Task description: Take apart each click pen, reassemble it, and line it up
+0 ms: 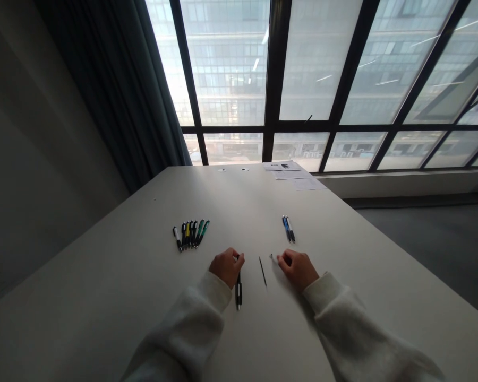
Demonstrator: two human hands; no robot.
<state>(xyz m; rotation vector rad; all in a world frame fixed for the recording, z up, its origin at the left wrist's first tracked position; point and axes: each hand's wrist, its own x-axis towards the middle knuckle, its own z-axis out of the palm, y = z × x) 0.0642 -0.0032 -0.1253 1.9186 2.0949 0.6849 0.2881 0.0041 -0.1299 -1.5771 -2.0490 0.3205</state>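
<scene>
Left hand (pixel 226 268) pinching end of 1 black pen (pixel 238 291); 1 thin black refill (pixel 262 271) loose between hands; right hand (pixel 298 269) touching small silver part (pixel 271 257).

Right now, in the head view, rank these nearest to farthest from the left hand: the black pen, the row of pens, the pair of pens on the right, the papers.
From the left hand:
1. Black pen, at the hand, just right of it.
2. Row of pens, ahead to the left.
3. Pair of pens, ahead to the right.
4. Papers, at the table's far end.
</scene>
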